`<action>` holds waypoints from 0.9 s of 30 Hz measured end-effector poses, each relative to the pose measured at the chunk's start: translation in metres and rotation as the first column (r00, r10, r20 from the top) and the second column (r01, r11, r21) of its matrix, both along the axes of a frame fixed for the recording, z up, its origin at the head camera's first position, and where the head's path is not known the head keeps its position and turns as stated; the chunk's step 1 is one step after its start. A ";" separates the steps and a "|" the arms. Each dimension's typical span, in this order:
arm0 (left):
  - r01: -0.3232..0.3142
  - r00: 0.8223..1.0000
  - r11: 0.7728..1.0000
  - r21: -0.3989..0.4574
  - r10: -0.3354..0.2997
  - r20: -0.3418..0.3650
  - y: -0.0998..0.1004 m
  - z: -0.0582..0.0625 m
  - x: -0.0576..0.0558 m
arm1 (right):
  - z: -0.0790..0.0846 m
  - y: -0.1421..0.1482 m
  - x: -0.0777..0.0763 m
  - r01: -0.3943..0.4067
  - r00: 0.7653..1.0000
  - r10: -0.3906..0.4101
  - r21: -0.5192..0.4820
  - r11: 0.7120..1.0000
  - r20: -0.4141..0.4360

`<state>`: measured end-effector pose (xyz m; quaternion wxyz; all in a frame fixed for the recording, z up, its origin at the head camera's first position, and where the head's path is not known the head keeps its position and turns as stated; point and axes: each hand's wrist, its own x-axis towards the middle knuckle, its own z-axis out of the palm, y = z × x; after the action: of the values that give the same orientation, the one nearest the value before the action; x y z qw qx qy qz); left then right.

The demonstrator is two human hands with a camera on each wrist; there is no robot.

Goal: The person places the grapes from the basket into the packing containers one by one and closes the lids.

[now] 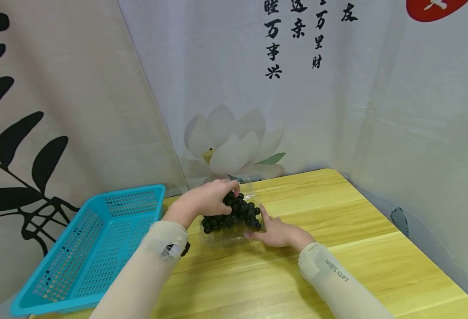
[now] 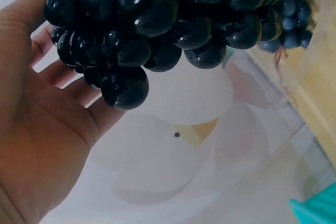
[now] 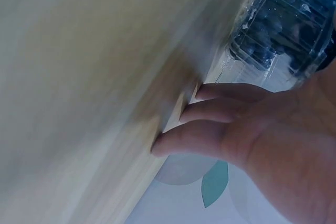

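Observation:
My left hand (image 1: 207,201) holds a bunch of black grapes (image 1: 239,210), thumb on the near side and fingers reaching behind. In the left wrist view the glossy bunch (image 2: 152,19) fills the top, with the fingers around its left end. Below and around it is a clear plastic box (image 1: 227,239) on the table, with more dark grapes visible through its wall (image 3: 268,30) in the right wrist view. Beside the box's right side, my right hand (image 1: 275,232) has its fingers extended, fingertips down on the tabletop and thumb at the box's near right corner.
A turquoise perforated basket (image 1: 110,248) stands at the left, next to my left forearm. The wooden table (image 1: 337,266) runs back to a printed cloth (image 1: 317,110) hanging behind it. In the left wrist view another dark bunch (image 2: 289,17) appears at the upper right.

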<state>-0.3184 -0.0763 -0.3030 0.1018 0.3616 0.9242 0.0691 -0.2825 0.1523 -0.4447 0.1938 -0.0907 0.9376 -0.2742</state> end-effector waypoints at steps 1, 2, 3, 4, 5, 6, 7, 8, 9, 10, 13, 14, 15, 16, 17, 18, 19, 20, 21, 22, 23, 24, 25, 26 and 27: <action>-0.001 1.000 1.000 -0.002 0.001 -0.003 0.001 -0.003 0.000 | 0.000 0.000 0.000 0.000 1.000 0.000 0.002 1.000 0.000; -0.002 1.000 1.000 -0.005 0.002 -0.005 0.001 -0.006 0.000 | 0.000 0.000 0.000 0.001 1.000 -0.001 0.004 1.000 0.000; -0.002 1.000 1.000 -0.007 0.002 -0.008 0.002 -0.010 0.001 | 0.000 0.000 0.000 0.002 1.000 -0.002 0.006 1.000 -0.001; 0.002 1.000 1.000 -0.008 -0.003 -0.015 0.003 -0.013 0.001 | -0.001 0.000 0.000 0.003 1.000 -0.003 0.005 1.000 0.000; 0.007 1.000 1.000 -0.011 -0.007 -0.025 0.003 -0.017 0.001 | -0.001 0.000 0.000 0.003 1.000 -0.003 0.006 1.000 -0.001; 0.015 0.999 1.000 -0.012 -0.016 -0.042 0.004 -0.021 0.001 | -0.001 0.000 0.000 0.003 1.000 -0.003 0.007 1.000 -0.001; 0.024 0.998 1.000 -0.016 -0.025 -0.060 0.004 -0.024 0.002 | -0.001 0.000 -0.001 0.002 1.000 -0.002 0.006 1.000 -0.001; 0.034 0.996 0.999 -0.018 -0.035 -0.077 0.004 -0.028 0.002 | -0.001 0.000 -0.001 0.002 1.000 -0.002 0.005 1.000 -0.001; 0.045 0.994 0.999 -0.021 -0.047 -0.094 0.004 -0.032 0.003 | -0.001 0.000 -0.001 0.001 1.000 -0.001 0.003 1.000 -0.001; 0.052 0.993 0.998 -0.025 -0.054 -0.107 0.004 -0.035 0.003 | -0.001 0.000 -0.001 0.001 1.000 -0.001 0.002 1.000 -0.001; 0.033 0.995 0.999 -0.024 -0.035 -0.095 0.005 -0.044 0.006 | -0.002 0.001 -0.001 0.000 1.000 0.000 -0.004 1.000 0.003; 0.017 0.997 1.000 -0.021 -0.018 -0.079 0.005 -0.046 0.006 | -0.002 0.001 -0.001 0.001 1.000 -0.001 -0.006 1.000 0.004; -0.004 0.998 1.000 -0.024 0.002 -0.068 0.006 -0.047 0.006 | -0.002 0.001 -0.001 0.002 1.000 -0.002 -0.009 1.000 0.003; -0.023 0.998 0.999 -0.023 0.022 -0.054 0.006 -0.049 0.006 | -0.002 0.001 -0.001 0.002 1.000 -0.002 -0.006 1.000 0.000; -0.043 0.998 0.999 -0.023 0.042 -0.045 0.007 -0.050 0.006 | -0.003 0.001 -0.001 0.003 1.000 -0.003 -0.005 1.000 -0.002; -0.061 0.997 0.998 -0.025 0.060 -0.039 0.009 -0.052 0.006 | -0.003 0.001 -0.001 0.004 1.000 -0.004 -0.002 1.000 -0.005; -0.075 0.997 0.997 -0.026 0.074 -0.036 0.010 -0.053 0.005 | -0.003 0.001 -0.001 0.005 1.000 -0.005 0.001 1.000 -0.008; -0.091 0.995 0.996 -0.026 0.090 -0.031 0.012 -0.055 0.005 | -0.003 0.000 -0.001 0.006 1.000 -0.006 0.002 1.000 -0.010; -0.106 0.994 0.994 -0.023 0.106 -0.030 0.014 -0.057 0.004 | -0.003 0.000 0.000 0.005 1.000 -0.005 0.004 1.000 -0.012; -0.124 0.992 0.992 -0.018 0.123 -0.024 0.016 -0.058 0.004 | -0.003 0.000 0.000 0.005 1.000 -0.005 0.005 1.000 -0.013; -0.144 0.989 0.989 -0.016 0.144 -0.015 0.018 -0.059 0.003 | -0.003 0.000 0.001 0.004 1.000 -0.004 0.003 1.000 -0.011; -0.162 0.987 0.987 -0.016 0.162 -0.005 0.021 -0.060 0.003 | -0.003 0.000 0.001 0.003 1.000 -0.003 0.000 1.000 -0.011; -0.178 0.984 0.984 -0.022 0.178 0.005 0.023 -0.060 0.003 | -0.002 0.001 0.001 0.000 1.000 -0.001 -0.005 1.000 -0.008; -0.192 0.981 0.981 -0.031 0.193 0.014 0.026 -0.060 0.003 | -0.002 0.001 0.001 -0.002 1.000 0.002 -0.011 1.000 -0.005; -0.203 0.979 0.978 -0.047 0.204 0.023 0.029 -0.059 0.003 | -0.001 0.001 0.001 -0.004 1.000 0.004 -0.015 1.000 -0.002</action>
<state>-0.3157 -0.0478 -0.3624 0.1148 0.2618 0.9561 0.0637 -0.2814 0.1531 -0.4460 0.1925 -0.0941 0.9356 -0.2806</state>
